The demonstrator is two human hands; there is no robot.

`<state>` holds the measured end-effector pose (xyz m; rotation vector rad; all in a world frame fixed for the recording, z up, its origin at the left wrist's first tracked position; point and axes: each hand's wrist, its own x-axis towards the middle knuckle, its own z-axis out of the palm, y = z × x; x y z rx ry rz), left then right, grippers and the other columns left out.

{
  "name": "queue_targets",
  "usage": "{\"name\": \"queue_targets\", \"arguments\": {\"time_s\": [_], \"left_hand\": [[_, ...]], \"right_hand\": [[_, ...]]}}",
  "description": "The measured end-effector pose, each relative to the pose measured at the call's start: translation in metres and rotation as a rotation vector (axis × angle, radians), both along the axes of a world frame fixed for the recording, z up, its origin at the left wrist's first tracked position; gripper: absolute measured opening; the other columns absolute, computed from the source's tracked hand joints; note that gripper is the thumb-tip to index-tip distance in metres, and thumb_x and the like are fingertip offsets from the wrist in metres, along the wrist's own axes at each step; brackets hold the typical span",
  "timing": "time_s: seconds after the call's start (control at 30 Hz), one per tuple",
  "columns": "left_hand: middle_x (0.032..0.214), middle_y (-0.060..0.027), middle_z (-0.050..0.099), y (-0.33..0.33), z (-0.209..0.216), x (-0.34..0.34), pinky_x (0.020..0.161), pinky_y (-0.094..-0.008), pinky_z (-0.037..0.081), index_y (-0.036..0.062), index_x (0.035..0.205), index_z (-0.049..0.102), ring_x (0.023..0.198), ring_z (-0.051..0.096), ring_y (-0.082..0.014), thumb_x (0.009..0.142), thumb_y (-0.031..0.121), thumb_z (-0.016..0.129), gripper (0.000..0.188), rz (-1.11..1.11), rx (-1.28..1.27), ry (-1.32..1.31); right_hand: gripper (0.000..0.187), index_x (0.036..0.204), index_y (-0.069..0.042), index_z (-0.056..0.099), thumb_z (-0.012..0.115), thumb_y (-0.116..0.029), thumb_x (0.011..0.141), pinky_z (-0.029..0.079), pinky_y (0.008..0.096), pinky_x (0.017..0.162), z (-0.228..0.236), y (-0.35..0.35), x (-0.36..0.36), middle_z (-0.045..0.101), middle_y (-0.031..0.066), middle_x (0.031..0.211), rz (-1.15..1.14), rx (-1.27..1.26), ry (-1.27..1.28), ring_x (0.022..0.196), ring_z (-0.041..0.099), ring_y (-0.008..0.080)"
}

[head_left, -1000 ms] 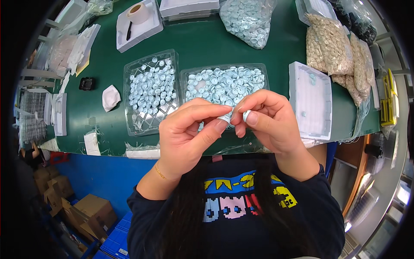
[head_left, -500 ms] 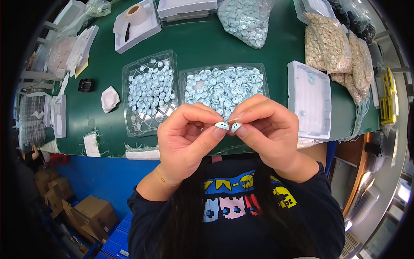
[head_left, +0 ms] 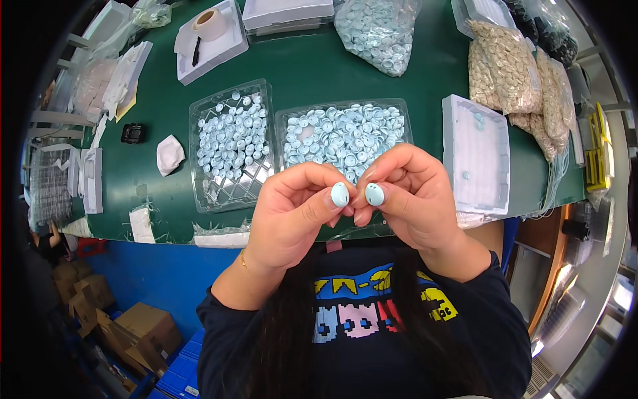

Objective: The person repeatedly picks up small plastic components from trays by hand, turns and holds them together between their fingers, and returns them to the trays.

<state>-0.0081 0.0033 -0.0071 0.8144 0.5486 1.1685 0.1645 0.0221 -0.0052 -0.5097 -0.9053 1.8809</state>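
Observation:
Close together in front of my chest, my left hand (head_left: 292, 209) and my right hand (head_left: 422, 206) are both pinched between thumb and forefinger. In my left fingers is a small pale-blue rounded piece (head_left: 340, 194) with dark slots or holes near its edge. My right fingers hold a similar pale-blue piece (head_left: 374, 193), its rounded face showing. The two pieces sit side by side, slightly apart. Just beyond my hands lies a clear plastic tray (head_left: 343, 102) heaped with pale-blue round pieces (head_left: 349, 130). Another clear tray (head_left: 205, 193) to its left holds more of them.
A shallow white tray (head_left: 475, 156) on the right contains a few blue pieces. Further back are a bag of blue pieces (head_left: 379, 33), bags of beige pieces (head_left: 502, 66), and a box with a tape roll (head_left: 210, 23). A white cloth-like item (head_left: 170, 155) and black holder (head_left: 133, 133) lie left.
Both pieces have been tilted in my fingers: their rounded faces now show more fully. My hands have shifted only slightly, and the pieces are a little further apart.

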Motion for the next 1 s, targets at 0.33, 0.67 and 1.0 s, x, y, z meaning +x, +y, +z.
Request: {"name": "queue_targets", "arguments": {"time_s": [0.33,0.67,1.0], "left_hand": [[0.084,-0.006,0.059,0.001,-0.003,0.001,0.064,-0.021,0.042,0.0007,0.095,0.057,0.071,0.049,-0.0081,0.088,0.013,0.055,0.014,-0.163,-0.212,-0.238],[0.084,-0.0067,0.06,-0.001,-0.006,0.0,0.06,-0.0201,0.044,0.0005,0.097,0.057,0.069,0.053,-0.0086,0.089,0.013,0.054,0.015,-0.149,-0.191,-0.188],[0.099,-0.0143,0.059,0.017,-0.041,-0.026,0.076,-0.0299,0.049,-0.0061,0.111,0.052,0.088,0.06,-0.023,0.072,-0.007,0.044,0.04,0.04,-0.468,-0.254]], "right_hand": [[0.013,0.098,0.001,0.049,0.054,-0.003,0.086,0.055,0.0263,0.065,-0.003,0.004,0.0,0.063,0.0151,0.083,0.172,-0.253,0.216,0.072,0.064,0.0184],[0.012,0.097,0.001,0.049,0.054,-0.003,0.086,0.054,0.027,0.065,-0.005,0.006,0.003,0.063,0.0152,0.083,0.193,-0.27,0.224,0.072,0.064,0.0187],[0.013,0.087,-0.001,0.065,0.059,0.003,0.076,0.044,0.0262,0.068,-0.021,0.024,0.013,0.065,0.0078,0.086,-0.454,0.694,-0.769,0.078,0.059,0.0164]]}}
